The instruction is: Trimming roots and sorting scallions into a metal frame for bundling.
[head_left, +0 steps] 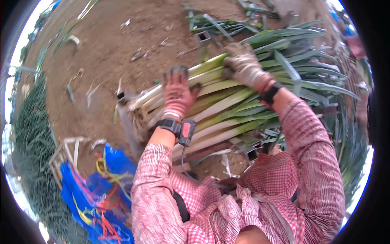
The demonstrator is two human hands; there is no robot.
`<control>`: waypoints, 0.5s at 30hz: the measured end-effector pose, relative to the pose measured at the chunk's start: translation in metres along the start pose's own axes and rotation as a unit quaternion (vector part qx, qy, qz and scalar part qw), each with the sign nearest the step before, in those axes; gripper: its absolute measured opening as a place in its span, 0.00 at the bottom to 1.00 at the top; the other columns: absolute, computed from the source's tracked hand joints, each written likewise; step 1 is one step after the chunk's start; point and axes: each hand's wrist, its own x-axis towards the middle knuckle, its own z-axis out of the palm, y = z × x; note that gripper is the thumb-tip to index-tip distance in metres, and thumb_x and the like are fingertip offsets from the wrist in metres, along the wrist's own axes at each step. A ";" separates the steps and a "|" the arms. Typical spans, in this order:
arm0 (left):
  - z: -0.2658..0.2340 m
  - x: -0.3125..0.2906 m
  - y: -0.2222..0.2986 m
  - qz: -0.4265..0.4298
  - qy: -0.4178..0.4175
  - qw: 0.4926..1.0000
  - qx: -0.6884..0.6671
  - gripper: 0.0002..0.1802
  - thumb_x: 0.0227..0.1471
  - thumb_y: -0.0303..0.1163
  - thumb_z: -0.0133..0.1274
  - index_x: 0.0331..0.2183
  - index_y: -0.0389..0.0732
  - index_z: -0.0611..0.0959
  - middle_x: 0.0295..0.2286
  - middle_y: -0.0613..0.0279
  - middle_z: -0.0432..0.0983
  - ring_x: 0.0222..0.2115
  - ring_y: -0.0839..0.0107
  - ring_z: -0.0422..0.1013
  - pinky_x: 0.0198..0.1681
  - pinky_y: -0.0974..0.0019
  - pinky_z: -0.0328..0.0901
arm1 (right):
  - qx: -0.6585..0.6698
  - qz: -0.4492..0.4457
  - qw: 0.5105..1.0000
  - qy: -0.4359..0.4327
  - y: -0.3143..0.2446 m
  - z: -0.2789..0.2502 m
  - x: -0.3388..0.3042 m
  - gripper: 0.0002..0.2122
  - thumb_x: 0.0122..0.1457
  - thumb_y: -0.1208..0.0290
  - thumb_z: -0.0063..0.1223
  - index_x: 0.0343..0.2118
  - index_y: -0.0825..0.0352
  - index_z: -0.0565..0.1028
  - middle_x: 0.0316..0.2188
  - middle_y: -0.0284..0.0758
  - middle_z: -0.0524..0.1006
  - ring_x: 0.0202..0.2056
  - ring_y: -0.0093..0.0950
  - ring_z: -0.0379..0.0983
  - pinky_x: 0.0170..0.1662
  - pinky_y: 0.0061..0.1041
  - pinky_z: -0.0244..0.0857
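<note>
A large bundle of leeks (227, 110) lies across a low metal frame (129, 122) on bare brown soil (113, 49), its white root ends pointing to the person's left and its long green leaves (308, 77) fanning out to the right. The left hand (177, 91), in a pink work glove, rests flat on top of the white stalks near the root end, its fingers (175, 74) spread apart and pressing down rather than closed around anything. A black wrist strap with a red tab (181, 129) sits just below that glove. The right hand (243, 64), in a dirty grey glove, lies further along the bundle where the white turns green; its fingers curl over the upper stalks and clamp onto them. Both forearms wear sleeves of a pink checked shirt (162, 191) that come up from the lower edge. To the lower left, well apart from the leeks, a blue plastic sheet (81, 187) lies on the ground with yellow and red strings (106, 171) tangled on it, and a patch of green netting (32, 138) runs along the left side. More cut leaves (219, 24) lie scattered on the soil beyond the bundle, near a short square metal tube (202, 36).
</note>
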 end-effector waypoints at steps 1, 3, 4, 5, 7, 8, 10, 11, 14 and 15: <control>0.007 0.011 -0.004 -0.011 -0.004 1.000 -0.011 0.45 0.47 0.53 0.55 0.62 0.42 0.64 0.56 0.42 0.63 0.58 0.44 0.57 0.64 0.42 0.48 | 0.004 -0.001 1.000 0.003 -0.001 0.001 -0.002 0.22 0.54 0.50 0.57 0.49 0.57 0.77 0.62 0.39 0.64 0.67 0.40 0.52 0.68 0.50 0.37; 0.019 0.006 -0.018 -0.031 -0.042 0.999 0.001 0.45 0.45 0.53 0.56 0.60 0.42 0.65 0.51 0.44 0.66 0.54 0.46 0.61 0.59 0.43 0.52 | 0.008 -0.014 1.000 0.002 -0.008 0.003 -0.008 0.23 0.55 0.50 0.56 0.51 0.57 0.76 0.62 0.39 0.64 0.67 0.40 0.51 0.68 0.50 0.37; 0.017 0.009 -0.023 -0.029 -0.046 0.998 0.008 0.45 0.45 0.53 0.57 0.60 0.42 0.66 0.51 0.45 0.66 0.53 0.47 0.62 0.58 0.43 0.53 | 0.005 -0.025 1.000 0.003 -0.010 -0.002 -0.012 0.24 0.55 0.50 0.56 0.52 0.56 0.75 0.63 0.40 0.63 0.67 0.40 0.51 0.68 0.50 0.37; 0.018 0.010 -0.023 -0.025 -0.054 0.998 0.013 0.44 0.45 0.53 0.57 0.60 0.42 0.66 0.50 0.45 0.66 0.52 0.47 0.62 0.57 0.44 0.54 | -0.012 -0.030 0.999 -0.001 -0.005 -0.007 -0.023 0.25 0.55 0.50 0.56 0.54 0.56 0.73 0.62 0.40 0.64 0.67 0.40 0.52 0.68 0.50 0.37; 0.017 0.009 -0.022 -0.023 -0.064 0.998 0.018 0.44 0.45 0.54 0.56 0.59 0.43 0.66 0.49 0.46 0.66 0.52 0.49 0.63 0.56 0.44 0.54 | -0.057 -0.030 0.998 0.009 0.017 -0.015 -0.051 0.27 0.55 0.51 0.57 0.56 0.56 0.71 0.62 0.40 0.64 0.66 0.40 0.53 0.69 0.49 0.37; 0.017 0.011 -0.022 -0.021 -0.064 0.998 0.014 0.43 0.46 0.55 0.56 0.59 0.44 0.66 0.49 0.47 0.66 0.51 0.49 0.63 0.56 0.44 0.54 | -0.083 -0.019 0.996 0.015 0.037 -0.020 -0.065 0.28 0.55 0.51 0.57 0.57 0.57 0.70 0.61 0.40 0.65 0.65 0.40 0.54 0.68 0.48 0.39; 0.018 0.012 -0.015 -0.010 -0.068 0.998 0.009 0.43 0.47 0.56 0.55 0.59 0.44 0.65 0.49 0.47 0.66 0.51 0.50 0.63 0.56 0.43 0.53 | -0.097 0.037 0.994 0.039 0.090 -0.041 -0.088 0.29 0.54 0.50 0.58 0.57 0.58 0.70 0.61 0.41 0.65 0.64 0.42 0.56 0.67 0.46 0.43; 0.018 0.012 -0.015 -0.013 -0.066 0.998 0.006 0.43 0.47 0.56 0.55 0.59 0.43 0.65 0.49 0.47 0.66 0.51 0.49 0.63 0.56 0.43 0.53 | -0.086 0.056 0.993 0.049 0.115 -0.050 -0.090 0.30 0.54 0.49 0.59 0.58 0.58 0.69 0.60 0.41 0.66 0.64 0.42 0.57 0.67 0.45 0.45; 0.019 0.010 -0.021 -0.011 -0.059 0.998 0.010 0.44 0.47 0.55 0.55 0.60 0.42 0.65 0.49 0.47 0.66 0.51 0.49 0.63 0.56 0.43 0.53 | -0.046 0.077 0.994 0.066 0.161 -0.062 -0.090 0.33 0.53 0.48 0.61 0.59 0.60 0.68 0.59 0.42 0.67 0.62 0.44 0.60 0.65 0.41 0.51; 0.019 0.008 -0.025 -0.006 -0.057 0.998 0.014 0.44 0.46 0.55 0.55 0.60 0.42 0.65 0.49 0.47 0.66 0.51 0.49 0.63 0.56 0.42 0.54 | -0.036 0.076 0.995 0.061 0.162 -0.063 -0.088 0.32 0.54 0.48 0.61 0.59 0.60 0.68 0.59 0.42 0.67 0.62 0.44 0.60 0.65 0.41 0.51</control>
